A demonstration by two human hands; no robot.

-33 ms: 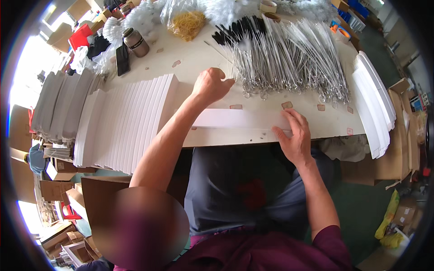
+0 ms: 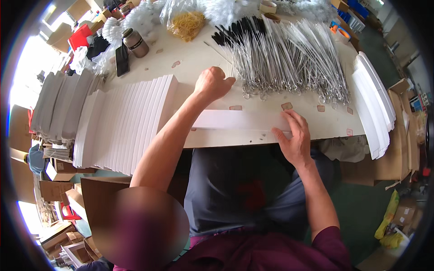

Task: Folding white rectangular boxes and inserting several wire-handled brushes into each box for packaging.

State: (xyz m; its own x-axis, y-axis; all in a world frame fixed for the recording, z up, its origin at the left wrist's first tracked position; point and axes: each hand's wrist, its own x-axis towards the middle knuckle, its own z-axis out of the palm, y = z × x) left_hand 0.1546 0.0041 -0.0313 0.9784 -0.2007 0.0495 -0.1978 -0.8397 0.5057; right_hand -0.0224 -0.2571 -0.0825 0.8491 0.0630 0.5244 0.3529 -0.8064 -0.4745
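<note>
A long, narrow white box (image 2: pixel 239 119) lies along the near edge of the table. Its right end is between the thumb and fingers of my right hand (image 2: pixel 296 137). My left hand (image 2: pixel 214 84) is over the table beyond the box, fingers curled and thumb pressed to the forefinger. Those fingertips are at the left edge of a big heap of thin wire-handled brushes (image 2: pixel 285 58), some with black bristles, wire loops toward me. Whatever the left fingers pinch is too fine to make out. To the left of my left forearm stands a row of similar white boxes (image 2: pixel 131 117).
Flat white cartons (image 2: pixel 373 104) are stacked at the table's right edge, and more stacks (image 2: pixel 63 104) stand far left. Toward the back are a metal flask (image 2: pixel 135 43), a dark phone (image 2: pixel 122 59), a bag of yellow rubber bands (image 2: pixel 186 25) and tape rolls (image 2: pixel 267 7).
My left hand has shifted very slightly. The right hand and the white box are almost where they were.
</note>
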